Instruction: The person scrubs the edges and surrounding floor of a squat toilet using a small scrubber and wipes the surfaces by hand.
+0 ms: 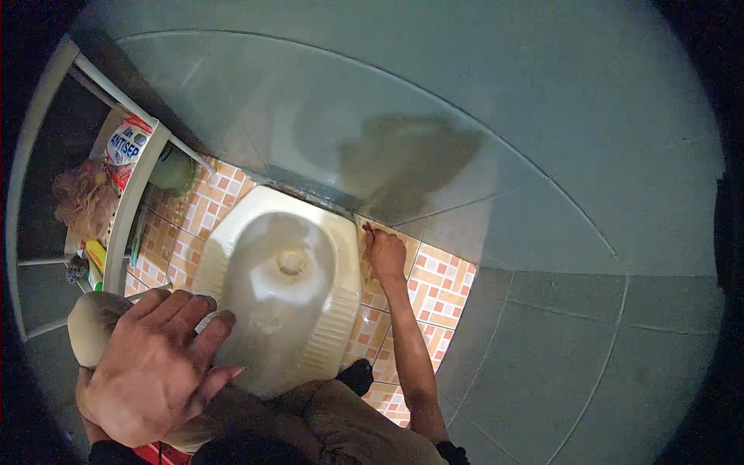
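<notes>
A cream squat toilet (353,263) with ribbed foot rests is set in the patterned tile floor in front of me. My right hand (385,252) reaches down to the tiles by its far right corner, close to the wall's foot. The fingers are bent, and their dark tips hide whatever may be between them. Much nearer, my left hand (163,356) is closed over the toilet's left side. Between its fingers shows the edge of a small white thing (205,322) that I cannot identify. A smooth, rounded beige shape (91,329) is partly behind this hand.
A shelf rack (139,186) at left holds a red-and-white packet (126,147), a pinkish bath puff (84,198) and a yellow item (95,253). Grey walls (542,101) close in ahead and right; the far one has a dark patch (407,155). My trousered legs (325,415) are below.
</notes>
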Action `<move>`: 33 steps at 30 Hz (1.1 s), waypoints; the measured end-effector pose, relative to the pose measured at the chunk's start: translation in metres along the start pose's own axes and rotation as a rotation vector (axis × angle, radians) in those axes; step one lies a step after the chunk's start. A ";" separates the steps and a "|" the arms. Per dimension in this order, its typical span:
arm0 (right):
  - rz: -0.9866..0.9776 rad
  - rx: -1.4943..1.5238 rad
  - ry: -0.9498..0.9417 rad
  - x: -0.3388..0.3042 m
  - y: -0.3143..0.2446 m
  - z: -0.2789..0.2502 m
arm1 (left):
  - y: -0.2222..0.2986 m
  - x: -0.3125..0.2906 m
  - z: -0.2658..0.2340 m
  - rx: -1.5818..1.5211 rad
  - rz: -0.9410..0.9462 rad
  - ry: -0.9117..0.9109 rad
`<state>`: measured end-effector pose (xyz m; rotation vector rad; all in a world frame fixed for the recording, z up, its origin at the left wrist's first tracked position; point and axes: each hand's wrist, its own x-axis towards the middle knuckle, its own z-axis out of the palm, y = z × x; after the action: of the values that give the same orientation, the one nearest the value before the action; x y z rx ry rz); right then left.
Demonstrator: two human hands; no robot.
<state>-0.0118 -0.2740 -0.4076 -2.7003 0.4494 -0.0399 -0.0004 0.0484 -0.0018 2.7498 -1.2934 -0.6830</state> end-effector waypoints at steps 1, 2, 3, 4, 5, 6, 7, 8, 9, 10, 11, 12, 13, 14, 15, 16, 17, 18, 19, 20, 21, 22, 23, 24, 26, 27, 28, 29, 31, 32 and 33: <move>-0.017 0.010 -0.014 0.009 -0.008 0.002 | 0.000 0.000 0.001 0.013 0.005 0.006; -0.030 0.016 -0.024 0.015 -0.013 0.001 | 0.000 0.001 0.001 0.014 0.007 0.005; -0.028 0.016 -0.024 0.019 -0.018 0.000 | 0.001 0.001 0.001 -0.008 -0.009 -0.007; -0.012 -0.012 -0.058 0.024 -0.023 0.000 | 0.001 0.002 0.000 -0.029 -0.025 -0.019; 0.003 -0.041 -0.092 0.025 -0.025 -0.003 | 0.002 0.002 -0.001 -0.028 -0.023 -0.019; 0.006 -0.042 -0.091 0.023 -0.025 -0.007 | 0.002 0.002 -0.001 -0.015 -0.016 -0.020; 0.018 0.000 -0.109 0.022 -0.027 -0.012 | 0.002 0.001 -0.002 -0.001 -0.015 -0.020; 0.031 0.042 -0.128 0.020 -0.028 -0.015 | 0.001 0.001 -0.001 0.000 -0.019 -0.020; 0.028 0.044 -0.128 0.018 -0.025 -0.015 | 0.000 0.001 0.000 0.009 -0.009 -0.012; 0.108 0.037 -0.154 0.014 -0.019 -0.014 | -0.001 0.001 0.001 0.015 0.004 -0.005; 0.188 0.030 -0.181 0.010 -0.014 -0.012 | 0.000 0.000 0.002 0.014 0.002 -0.007; 0.187 0.030 -0.183 0.005 -0.008 -0.009 | 0.001 0.000 0.003 0.002 -0.020 0.013; 0.244 0.104 -0.215 0.001 -0.002 -0.004 | 0.002 0.000 0.003 -0.011 -0.042 0.034; 0.304 0.174 -0.242 0.000 0.006 0.000 | 0.003 0.000 0.003 -0.015 -0.039 0.037; 0.305 0.169 -0.240 0.002 0.014 0.005 | 0.003 0.000 0.001 -0.016 -0.041 0.028; 0.381 0.214 -0.297 0.005 0.018 0.007 | 0.003 0.000 0.000 -0.016 -0.042 0.020; 0.458 0.259 -0.354 0.007 0.023 0.008 | 0.003 0.000 0.000 -0.018 -0.038 0.024; 0.459 0.255 -0.350 0.010 0.028 0.009 | 0.003 -0.001 0.000 -0.024 -0.035 0.027; 0.361 0.223 -0.349 0.014 0.019 0.007 | 0.003 -0.001 0.001 -0.025 -0.043 0.019; 0.263 0.188 -0.346 0.018 0.010 0.002 | 0.002 -0.002 0.002 -0.025 -0.049 0.016; 0.260 0.192 -0.352 0.022 0.000 -0.002 | 0.001 -0.002 0.003 -0.019 -0.051 0.010; 0.323 0.276 -0.431 0.027 -0.009 -0.012 | 0.001 -0.002 0.003 -0.014 -0.045 0.011; 0.386 0.360 -0.511 0.031 -0.015 -0.016 | 0.001 -0.001 0.002 -0.013 -0.045 0.011; 0.385 0.361 -0.510 0.036 -0.011 0.000 | 0.001 0.000 0.002 -0.025 -0.040 0.015; 0.339 0.282 -0.375 0.042 0.010 0.025 | 0.003 0.002 0.001 -0.040 -0.009 0.027; 0.342 0.281 -0.372 0.043 0.015 0.028 | 0.003 0.002 0.002 -0.033 -0.014 0.030; 0.356 0.301 -0.390 0.043 0.007 0.025 | 0.002 0.001 0.003 -0.025 -0.030 0.028; 0.371 0.318 -0.406 0.043 0.000 0.022 | 0.002 0.001 0.002 -0.023 -0.034 0.024; 0.415 0.313 -0.392 0.034 -0.005 0.023 | 0.003 0.001 0.000 -0.010 -0.036 0.016; 0.461 0.305 -0.374 0.028 -0.006 0.024 | 0.003 0.001 0.000 -0.009 -0.039 0.016; 0.457 0.306 -0.376 0.019 -0.007 0.024 | 0.002 0.001 0.000 -0.020 -0.035 0.022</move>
<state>0.0102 -0.2648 -0.4277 -2.1828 0.8469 0.4765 -0.0017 0.0460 -0.0020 2.7618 -1.2302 -0.6622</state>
